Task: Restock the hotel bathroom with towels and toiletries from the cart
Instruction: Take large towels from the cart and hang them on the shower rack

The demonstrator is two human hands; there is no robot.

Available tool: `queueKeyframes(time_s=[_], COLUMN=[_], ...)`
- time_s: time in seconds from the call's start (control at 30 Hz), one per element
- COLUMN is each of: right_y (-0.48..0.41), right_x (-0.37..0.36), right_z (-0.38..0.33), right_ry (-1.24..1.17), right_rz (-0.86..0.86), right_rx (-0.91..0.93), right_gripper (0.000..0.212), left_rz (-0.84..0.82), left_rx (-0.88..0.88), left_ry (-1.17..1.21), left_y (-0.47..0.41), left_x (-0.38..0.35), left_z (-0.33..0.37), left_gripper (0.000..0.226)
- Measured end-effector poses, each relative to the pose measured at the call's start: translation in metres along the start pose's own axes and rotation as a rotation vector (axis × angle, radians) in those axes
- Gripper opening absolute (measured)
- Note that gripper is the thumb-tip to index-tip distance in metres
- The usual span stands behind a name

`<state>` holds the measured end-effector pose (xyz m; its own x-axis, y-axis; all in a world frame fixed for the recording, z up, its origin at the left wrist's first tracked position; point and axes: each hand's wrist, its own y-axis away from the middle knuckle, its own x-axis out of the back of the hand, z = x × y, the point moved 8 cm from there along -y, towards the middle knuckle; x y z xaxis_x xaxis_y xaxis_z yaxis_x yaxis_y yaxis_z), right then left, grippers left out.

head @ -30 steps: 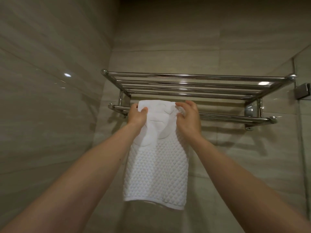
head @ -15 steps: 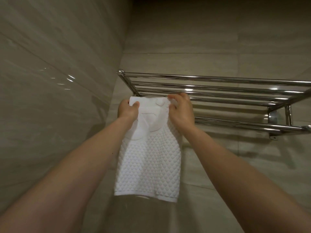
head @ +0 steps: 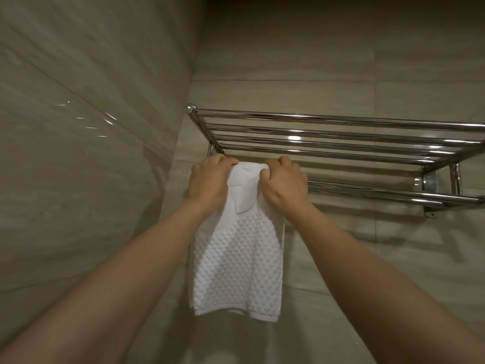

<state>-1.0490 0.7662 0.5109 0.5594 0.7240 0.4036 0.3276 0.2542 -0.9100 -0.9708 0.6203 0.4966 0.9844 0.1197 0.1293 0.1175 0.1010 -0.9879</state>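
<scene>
Filling most of the view, the tiled wall (head: pixel 78 127) is meeting its neighbour at a corner, where a chrome towel rack (head: pixel 328 132) is jutting out. At the left end of the rack's lower bar (head: pixel 380 193), just beside that corner, the white towel (head: pixel 236 258) is hanging straight down with its quilted face toward the camera.

A second ago both hands were pinching the towel's top corners with thumbs in front. Now the left hand (head: pixel 208 182) and right hand (head: pixel 284 183) are lying knuckles-up over the fold, closer together. The fingers (head: pixel 225 161) are curling over the towel's top and gripping it at the bar, their tips hiding behind the cloth.

Judging by this, the hands are settling and squaring the fold. The hanging is nearing its end, and letting go is looking like the next step.
</scene>
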Motion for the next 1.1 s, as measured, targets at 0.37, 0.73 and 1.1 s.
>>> queueKeyframes(time_s=[0.37,0.73,1.1], right_y=[-0.002,0.013,0.048], right_x=[-0.001,-0.007,0.015], right_z=[0.014,0.023,0.026], right_ry=[-0.068,0.034,-0.223], right_rz=[0.035,0.015,0.336], right_rx=[0.009,0.131,-0.051], right_gripper=[0.036,0.073,0.064], left_rz=[-0.149,-0.105,-0.204], left_rx=[0.024,0.073,0.100], left_ry=[-0.124,-0.176,-0.315], left_y=[-0.007,-0.016,-0.012], left_x=[-0.021,-0.015,-0.015], left_z=[0.006,0.010,0.019], left_gripper=[0.047,0.054,0.058])
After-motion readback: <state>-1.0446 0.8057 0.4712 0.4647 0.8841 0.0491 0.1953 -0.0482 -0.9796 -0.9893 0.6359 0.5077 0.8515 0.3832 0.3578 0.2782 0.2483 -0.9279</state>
